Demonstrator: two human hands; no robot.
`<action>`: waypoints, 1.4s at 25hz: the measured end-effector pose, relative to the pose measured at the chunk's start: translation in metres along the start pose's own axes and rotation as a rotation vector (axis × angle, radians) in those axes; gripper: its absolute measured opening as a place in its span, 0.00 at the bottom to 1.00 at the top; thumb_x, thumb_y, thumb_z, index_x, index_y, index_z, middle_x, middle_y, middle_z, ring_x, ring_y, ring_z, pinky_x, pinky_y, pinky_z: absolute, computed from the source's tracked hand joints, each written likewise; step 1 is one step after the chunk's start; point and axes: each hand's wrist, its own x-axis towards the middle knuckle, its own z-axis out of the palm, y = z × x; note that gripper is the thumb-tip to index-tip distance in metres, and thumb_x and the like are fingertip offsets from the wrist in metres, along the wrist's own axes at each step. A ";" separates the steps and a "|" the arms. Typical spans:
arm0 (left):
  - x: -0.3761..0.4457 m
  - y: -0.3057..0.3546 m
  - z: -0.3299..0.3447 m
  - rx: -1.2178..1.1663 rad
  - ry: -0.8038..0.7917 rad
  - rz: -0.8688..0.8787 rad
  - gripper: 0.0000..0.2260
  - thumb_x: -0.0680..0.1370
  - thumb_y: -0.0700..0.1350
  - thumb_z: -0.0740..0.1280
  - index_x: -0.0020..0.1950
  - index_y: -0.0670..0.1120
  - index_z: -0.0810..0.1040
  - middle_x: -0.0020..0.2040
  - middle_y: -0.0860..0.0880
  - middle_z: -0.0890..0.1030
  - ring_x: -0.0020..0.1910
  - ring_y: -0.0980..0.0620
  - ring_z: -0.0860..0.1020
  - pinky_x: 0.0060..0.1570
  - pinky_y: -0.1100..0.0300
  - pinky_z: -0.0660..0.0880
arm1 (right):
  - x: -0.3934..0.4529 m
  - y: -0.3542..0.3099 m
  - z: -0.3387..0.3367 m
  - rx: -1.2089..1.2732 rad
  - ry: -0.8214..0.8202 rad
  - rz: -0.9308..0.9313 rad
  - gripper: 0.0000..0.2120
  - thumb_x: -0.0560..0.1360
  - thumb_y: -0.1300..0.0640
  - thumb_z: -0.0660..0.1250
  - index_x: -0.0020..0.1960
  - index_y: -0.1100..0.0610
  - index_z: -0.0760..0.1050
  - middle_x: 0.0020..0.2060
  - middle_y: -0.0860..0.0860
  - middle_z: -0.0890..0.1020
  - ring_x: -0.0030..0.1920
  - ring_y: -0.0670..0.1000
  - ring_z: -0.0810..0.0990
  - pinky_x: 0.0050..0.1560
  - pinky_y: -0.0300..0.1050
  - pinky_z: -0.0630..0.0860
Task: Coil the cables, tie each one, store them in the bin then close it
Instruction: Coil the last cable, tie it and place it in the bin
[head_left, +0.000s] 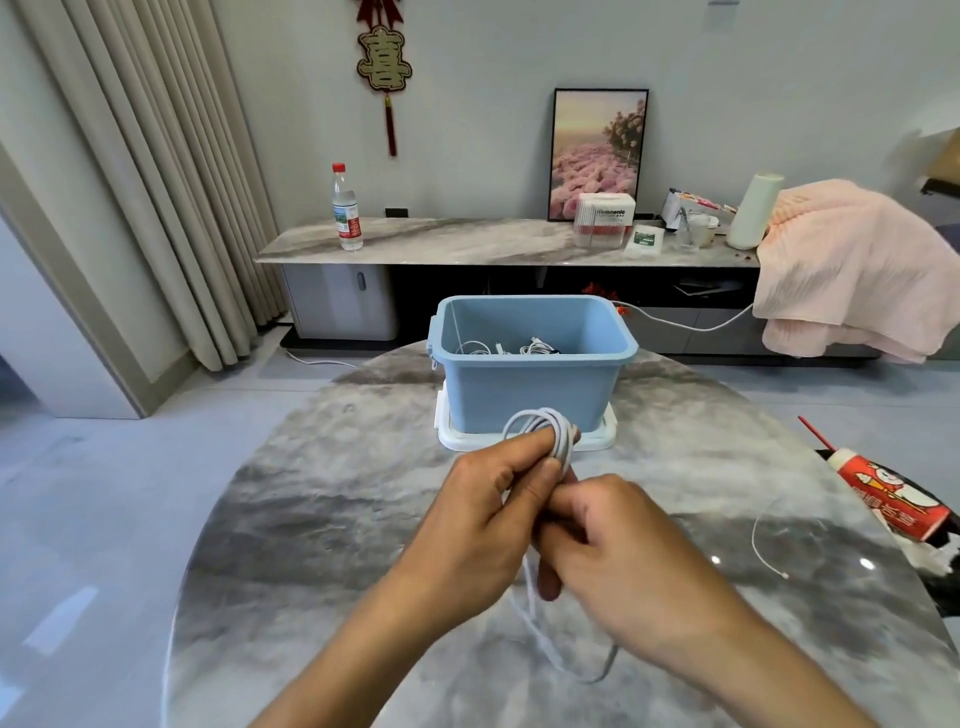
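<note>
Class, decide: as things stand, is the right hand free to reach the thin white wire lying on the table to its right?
Probably not yet. The right hand and left hand both hold the white cable coil. The path to the thin wire across the table looks open.

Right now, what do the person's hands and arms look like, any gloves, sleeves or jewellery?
Both are bare. The left hand and right hand wear no gloves, and no rings show. Both forearms are uncovered down to the frame's bottom edge: no sleeves, watch or wristband in view.

Left hand (485, 512): fingers curled, pinching white cable coil (545, 431). Right hand (618, 545): fingers curled on same cable, touching left hand. Both forearms bare.
</note>
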 end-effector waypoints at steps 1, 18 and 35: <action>0.001 0.001 0.000 0.066 -0.036 0.064 0.10 0.82 0.41 0.61 0.48 0.35 0.76 0.38 0.45 0.78 0.36 0.45 0.78 0.38 0.45 0.74 | -0.001 0.000 -0.010 -0.003 -0.010 0.027 0.13 0.77 0.55 0.64 0.35 0.57 0.77 0.28 0.50 0.82 0.26 0.43 0.76 0.33 0.40 0.73; 0.005 0.004 -0.016 -1.165 0.133 -0.375 0.12 0.80 0.44 0.61 0.47 0.40 0.83 0.35 0.49 0.70 0.33 0.54 0.69 0.56 0.52 0.60 | 0.017 0.028 0.040 0.704 0.193 -0.089 0.12 0.83 0.52 0.59 0.46 0.52 0.78 0.26 0.51 0.68 0.27 0.50 0.64 0.26 0.44 0.61; 0.016 -0.021 -0.042 0.342 0.197 0.092 0.09 0.82 0.45 0.60 0.43 0.45 0.73 0.34 0.51 0.73 0.35 0.53 0.72 0.38 0.61 0.69 | -0.016 0.011 0.006 0.055 -0.398 -0.006 0.06 0.75 0.45 0.67 0.45 0.47 0.79 0.32 0.46 0.83 0.32 0.41 0.79 0.37 0.37 0.73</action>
